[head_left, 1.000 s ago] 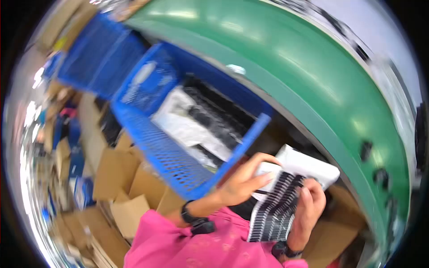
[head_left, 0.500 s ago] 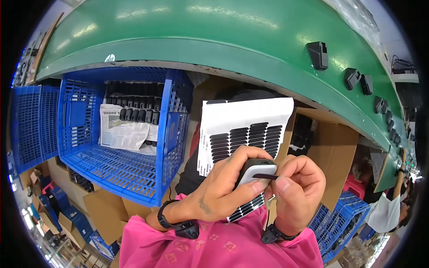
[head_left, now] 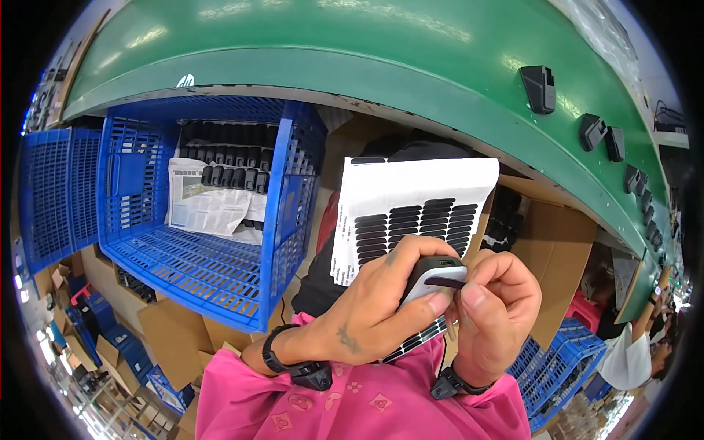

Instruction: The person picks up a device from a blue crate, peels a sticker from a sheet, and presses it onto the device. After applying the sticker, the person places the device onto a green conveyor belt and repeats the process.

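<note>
My left hand (head_left: pixel 378 312) wraps round a small black device (head_left: pixel 438 264) with a silver-grey face, a port showing in its end. Against that face lies a dark oblong sticker (head_left: pixel 442 281). Between thumb and forefinger, my right hand (head_left: pixel 495 308) pinches the sticker's right end. How much of the sticker touches the face I cannot tell. Beneath my hands, a white sheet (head_left: pixel 418 176) with rows of black oblong stickers rests over my lap, its lower part partly hidden by the left hand.
A green bench (head_left: pixel 330 66) runs across the top, with several black devices (head_left: pixel 539 89) along its right side. At left stands a blue crate (head_left: pixel 183 264) holding rows of black devices on newspaper. Right of my hands are a cardboard box (head_left: pixel 561 246) and another blue crate (head_left: pixel 554 367).
Both hands, the device and the sheet sit slightly further right in view, as does the bench. The sticker appears to lie a little closer along the device's face.
</note>
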`<action>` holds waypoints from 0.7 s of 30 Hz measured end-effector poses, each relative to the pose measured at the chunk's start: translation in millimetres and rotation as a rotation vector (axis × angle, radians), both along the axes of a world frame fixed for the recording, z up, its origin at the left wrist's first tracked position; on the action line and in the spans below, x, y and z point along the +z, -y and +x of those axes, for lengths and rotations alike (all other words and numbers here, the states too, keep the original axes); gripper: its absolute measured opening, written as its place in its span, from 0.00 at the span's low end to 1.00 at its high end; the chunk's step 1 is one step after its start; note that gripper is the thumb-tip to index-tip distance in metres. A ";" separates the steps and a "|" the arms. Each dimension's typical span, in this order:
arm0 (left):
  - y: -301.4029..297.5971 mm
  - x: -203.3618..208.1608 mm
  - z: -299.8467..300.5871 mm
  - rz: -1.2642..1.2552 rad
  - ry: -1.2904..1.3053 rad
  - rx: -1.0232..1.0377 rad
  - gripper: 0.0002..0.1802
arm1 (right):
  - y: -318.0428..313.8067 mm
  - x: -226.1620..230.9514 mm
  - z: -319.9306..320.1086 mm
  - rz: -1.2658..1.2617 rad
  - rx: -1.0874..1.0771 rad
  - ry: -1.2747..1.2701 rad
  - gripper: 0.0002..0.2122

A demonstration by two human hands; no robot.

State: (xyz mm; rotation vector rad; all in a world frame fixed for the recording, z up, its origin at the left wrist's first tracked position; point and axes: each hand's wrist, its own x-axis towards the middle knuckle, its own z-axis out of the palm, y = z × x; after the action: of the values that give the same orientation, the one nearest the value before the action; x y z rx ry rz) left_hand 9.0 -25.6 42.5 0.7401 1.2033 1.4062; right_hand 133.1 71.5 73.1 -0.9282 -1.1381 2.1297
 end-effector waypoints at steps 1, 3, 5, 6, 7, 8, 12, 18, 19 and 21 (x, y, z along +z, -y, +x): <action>0.3 -0.2 -0.3 0.006 -0.010 0.002 0.23 | 0.2 0.5 -0.4 0.001 -0.001 0.001 0.04; 0.6 -0.8 -0.1 0.014 -0.019 0.001 0.23 | 1.1 1.5 -1.0 0.003 -0.008 0.021 0.04; 1.4 -1.4 0.5 0.025 -0.045 0.020 0.23 | 3.2 2.1 -1.2 0.016 -0.014 0.040 0.04; 1.9 -0.6 0.3 0.026 -0.045 0.018 0.23 | 4.4 2.4 -1.5 0.029 -0.018 0.060 0.04; 2.2 0.4 0.3 0.017 -0.059 0.024 0.23 | 5.5 2.4 -1.9 0.030 -0.022 0.061 0.04; 2.5 1.5 0.3 0.007 -0.074 0.030 0.23 | 6.8 2.3 -2.7 0.029 -0.033 0.072 0.04; 2.9 7.4 0.5 -0.017 -0.076 0.027 0.24 | 8.9 3.9 -1.9 0.016 -0.049 0.092 0.04; 2.6 9.7 0.7 -0.104 0.002 0.030 0.30 | 10.3 1.8 -1.3 0.021 -0.056 0.076 0.04; 2.5 9.3 0.9 -0.094 -0.001 0.033 0.32 | 10.0 1.7 -1.2 0.021 -0.056 0.076 0.04; 2.9 7.8 1.2 -0.085 -0.005 0.037 0.33 | 9.3 1.3 -1.2 0.030 -0.050 0.084 0.04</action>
State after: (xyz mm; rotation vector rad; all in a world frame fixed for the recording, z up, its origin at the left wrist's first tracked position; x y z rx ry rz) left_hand 10.1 -28.5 50.3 0.6661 1.2786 1.3757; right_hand 131.9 62.2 74.4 -1.0303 -1.1720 2.0458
